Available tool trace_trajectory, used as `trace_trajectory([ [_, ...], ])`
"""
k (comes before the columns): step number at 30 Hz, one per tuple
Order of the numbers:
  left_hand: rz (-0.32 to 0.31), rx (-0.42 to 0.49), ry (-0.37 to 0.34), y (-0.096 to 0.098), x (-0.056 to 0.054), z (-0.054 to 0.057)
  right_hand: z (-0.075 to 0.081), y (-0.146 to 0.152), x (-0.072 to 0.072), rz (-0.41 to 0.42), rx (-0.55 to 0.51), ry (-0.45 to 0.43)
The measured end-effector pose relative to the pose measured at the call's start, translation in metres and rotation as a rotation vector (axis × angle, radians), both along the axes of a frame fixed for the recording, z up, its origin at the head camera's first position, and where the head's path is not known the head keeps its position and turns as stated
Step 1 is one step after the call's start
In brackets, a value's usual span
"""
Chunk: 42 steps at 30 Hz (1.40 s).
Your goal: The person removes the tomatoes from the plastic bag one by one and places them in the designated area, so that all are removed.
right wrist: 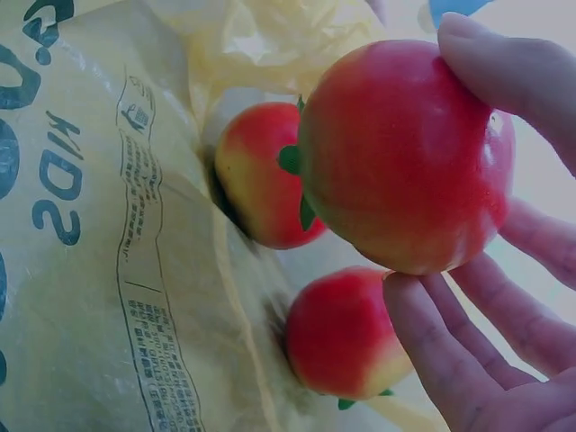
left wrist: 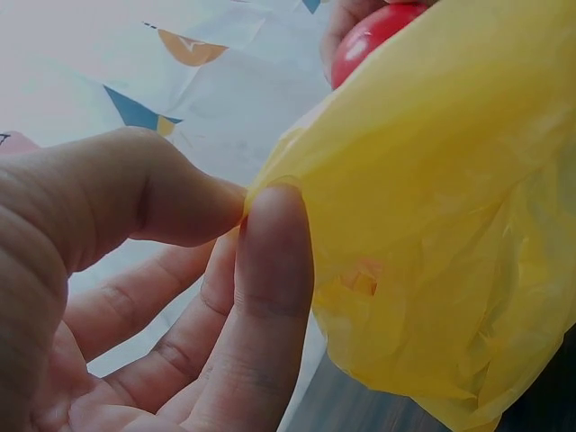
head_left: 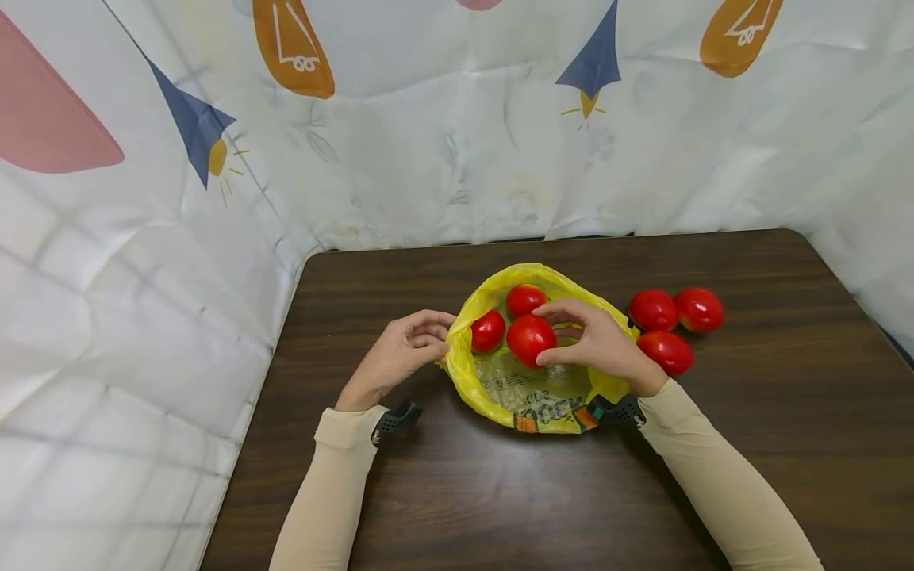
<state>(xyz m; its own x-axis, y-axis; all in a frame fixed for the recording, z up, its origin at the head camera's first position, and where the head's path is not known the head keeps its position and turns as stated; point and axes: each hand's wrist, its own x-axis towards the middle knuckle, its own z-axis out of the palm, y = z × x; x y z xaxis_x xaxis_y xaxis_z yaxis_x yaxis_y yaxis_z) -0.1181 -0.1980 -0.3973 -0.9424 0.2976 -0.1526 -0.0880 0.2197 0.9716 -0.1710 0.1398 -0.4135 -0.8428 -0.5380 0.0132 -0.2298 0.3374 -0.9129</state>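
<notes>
A yellow plastic bag (head_left: 493,405) lies with its mouth spread wide on the table. Between thumb and forefinger, my left hand (head_left: 402,354) pinches the left side of its rim; the left wrist view shows the thin plastic (left wrist: 432,198) in that pinch. My right hand (head_left: 597,339) grips a red tomato (head_left: 531,340) between thumb and fingertips, over the bag's opening. Two more tomatoes lie inside: one at the back (head_left: 526,300), another tomato (head_left: 488,331) on the left. Green leaf tips show on these tomatoes (right wrist: 265,175) in the right wrist view.
Three tomatoes sit close together right of the bag: a near one (head_left: 666,352), a left one (head_left: 653,310) and a right one (head_left: 699,309). They rest on a dark wooden table (head_left: 785,396). A printed white curtain (head_left: 443,159) hangs behind it and along the left side.
</notes>
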Motion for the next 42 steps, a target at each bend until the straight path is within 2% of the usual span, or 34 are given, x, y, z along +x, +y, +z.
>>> trace_trajectory([
  [12,0.003,-0.002,0.003,0.002,0.001,0.002,0.006,0.010,0.002,-0.018,-0.078,-0.025],
  [42,-0.003,-0.015,0.000,0.003,0.000,0.000,0.025,0.059,0.003,-0.175,0.004,0.063],
])
